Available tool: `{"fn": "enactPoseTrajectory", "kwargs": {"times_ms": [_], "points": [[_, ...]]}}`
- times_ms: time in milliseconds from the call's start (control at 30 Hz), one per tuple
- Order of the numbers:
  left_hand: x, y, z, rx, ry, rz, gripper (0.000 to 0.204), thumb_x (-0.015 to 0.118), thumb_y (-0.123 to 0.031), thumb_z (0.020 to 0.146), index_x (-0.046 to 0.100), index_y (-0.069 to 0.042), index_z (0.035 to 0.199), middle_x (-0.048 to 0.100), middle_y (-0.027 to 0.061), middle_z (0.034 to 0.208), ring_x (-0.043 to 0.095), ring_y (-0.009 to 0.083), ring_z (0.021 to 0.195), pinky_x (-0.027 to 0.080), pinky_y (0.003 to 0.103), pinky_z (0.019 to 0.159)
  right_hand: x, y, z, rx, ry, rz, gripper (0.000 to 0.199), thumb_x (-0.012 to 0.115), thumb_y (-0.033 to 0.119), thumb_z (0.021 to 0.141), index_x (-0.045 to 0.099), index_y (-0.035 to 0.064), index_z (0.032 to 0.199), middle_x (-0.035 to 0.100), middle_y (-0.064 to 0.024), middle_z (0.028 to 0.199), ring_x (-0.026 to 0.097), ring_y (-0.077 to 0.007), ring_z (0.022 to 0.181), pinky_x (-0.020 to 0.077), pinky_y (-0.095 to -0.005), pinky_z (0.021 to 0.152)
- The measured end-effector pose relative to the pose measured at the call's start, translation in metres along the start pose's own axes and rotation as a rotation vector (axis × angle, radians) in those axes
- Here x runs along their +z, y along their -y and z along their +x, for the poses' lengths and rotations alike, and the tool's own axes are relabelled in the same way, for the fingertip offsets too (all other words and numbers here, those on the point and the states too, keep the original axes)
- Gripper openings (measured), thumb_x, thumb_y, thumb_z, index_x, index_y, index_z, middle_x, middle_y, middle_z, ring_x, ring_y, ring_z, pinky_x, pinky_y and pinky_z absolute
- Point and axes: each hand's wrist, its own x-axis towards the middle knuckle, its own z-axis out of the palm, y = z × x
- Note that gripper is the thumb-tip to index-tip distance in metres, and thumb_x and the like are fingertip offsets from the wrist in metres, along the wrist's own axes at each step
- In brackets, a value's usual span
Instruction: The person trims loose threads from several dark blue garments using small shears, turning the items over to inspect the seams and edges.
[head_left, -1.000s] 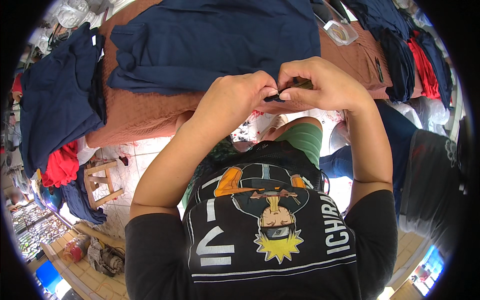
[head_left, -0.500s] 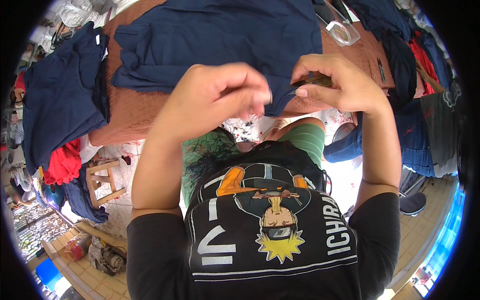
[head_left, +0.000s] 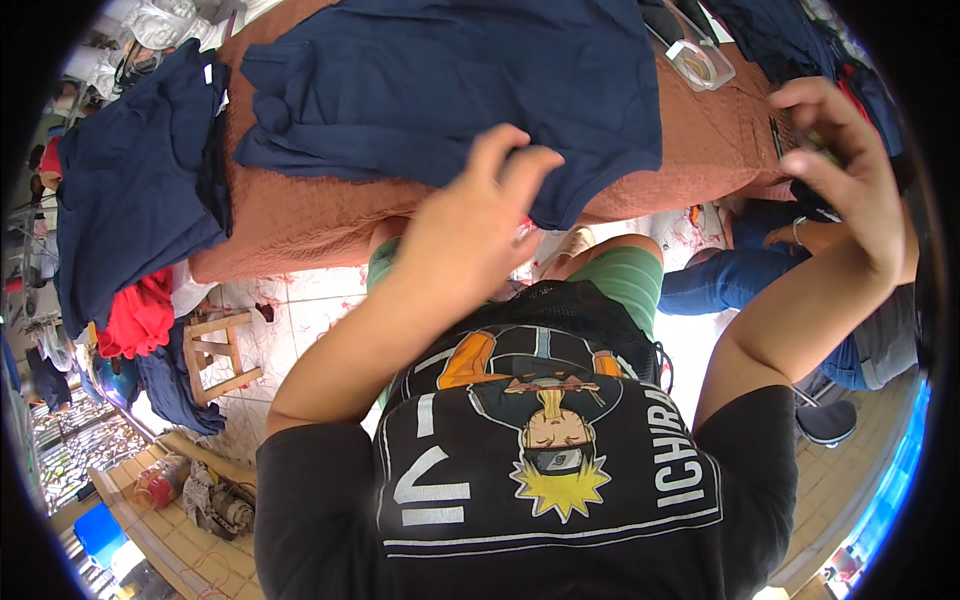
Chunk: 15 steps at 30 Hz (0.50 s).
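Note:
A navy blue garment (head_left: 450,90) lies spread on the table, its near edge hanging over the front. My left hand (head_left: 470,220) hovers at that near edge, blurred, with its fingers apart and nothing seen in them. Off to the right, past the garment, my right hand (head_left: 850,170) is raised over the table's right end. In its curled fingers sit small thread snips (head_left: 822,148), dark with a brass tint, partly hidden by the fingers and thumb.
A brown quilted cloth (head_left: 290,215) covers the table. More navy garments (head_left: 140,160) are piled at the left, above red cloth (head_left: 140,315) and a wooden stool (head_left: 220,350). A clear plastic case (head_left: 700,65) lies at the back right. Another person's jeans-clad leg (head_left: 710,280) is at the right.
My right hand has swung out to the right with the snips, away from the garment edge. My left hand has opened and shifted slightly down. Another person's arm has come into view.

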Motion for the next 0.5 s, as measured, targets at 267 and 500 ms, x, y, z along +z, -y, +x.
{"fn": "enactPoseTrajectory", "kwargs": {"times_ms": [267,500], "points": [[0.001,0.015,0.035,-0.07,-0.518,-0.256,0.02,0.066,0.0,0.077,0.07,-0.009,0.094,0.059,0.0058,0.076,0.062,0.0186,0.067,0.051,0.029,0.061,0.135,-0.031,0.047,-0.236,0.002,-0.074,0.034,0.075,0.005,0.069,0.065,0.0031,0.102,0.067,-0.0139,0.097,0.065,-0.0325,0.089,0.0511,-0.0364,0.078],[0.011,0.027,0.054,-0.043,-0.48,-0.52,0.037,0.074,-0.007,0.079,0.056,-0.001,0.112,0.059,0.0058,0.105,0.058,0.0161,0.101,0.046,0.03,0.09,0.149,-0.019,0.059,-0.245,-0.131,0.131,0.028,0.064,-0.008,0.071,0.064,-0.0002,0.098,0.067,-0.0133,0.09,0.067,-0.026,0.079,0.0513,-0.0326,0.071]]}}
